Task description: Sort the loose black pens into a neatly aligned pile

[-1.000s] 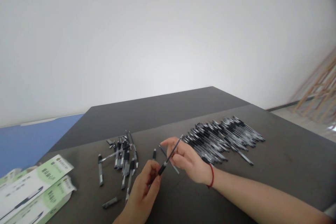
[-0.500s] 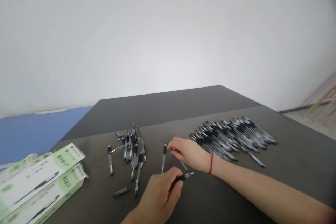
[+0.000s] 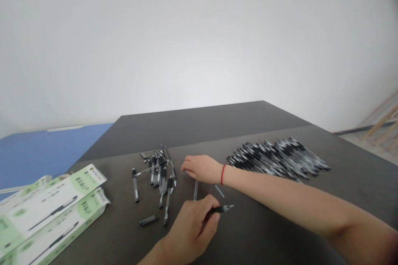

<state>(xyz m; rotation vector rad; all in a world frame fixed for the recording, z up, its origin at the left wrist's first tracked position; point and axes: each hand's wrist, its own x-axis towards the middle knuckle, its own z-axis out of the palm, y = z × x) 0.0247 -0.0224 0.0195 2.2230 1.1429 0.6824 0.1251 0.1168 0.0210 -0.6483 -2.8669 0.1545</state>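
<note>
My left hand (image 3: pixel 194 225) is closed around a gel pen (image 3: pixel 223 208); its black grip and bare pointed tip stick out to the right. My right hand (image 3: pixel 202 168), a red cord at the wrist, hovers beyond it with bent fingers a little apart, and I see nothing between them. Beneath the right hand lies a clear pen barrel (image 3: pixel 195 190), partly covered. A short clear tube (image 3: pixel 219 191) rests to its right. Just left of the right fingertips is a loose heap of pens and pen parts (image 3: pixel 161 176). Closer to me lies a pen cap (image 3: pixel 148 220).
Many pens lie side by side in a large pile (image 3: pixel 276 157) on the right of the dark table (image 3: pixel 192 128). Green and white pen boxes (image 3: pixel 62 203) are stacked at the left edge. A white wall (image 3: pixel 199 41) rises behind, and a blue surface (image 3: pixel 46 149) shows at left.
My right hand has moved left and slightly away from me, closer to the heap of pen parts. My left hand keeps the pen almost in place. The view has shifted slightly.
</note>
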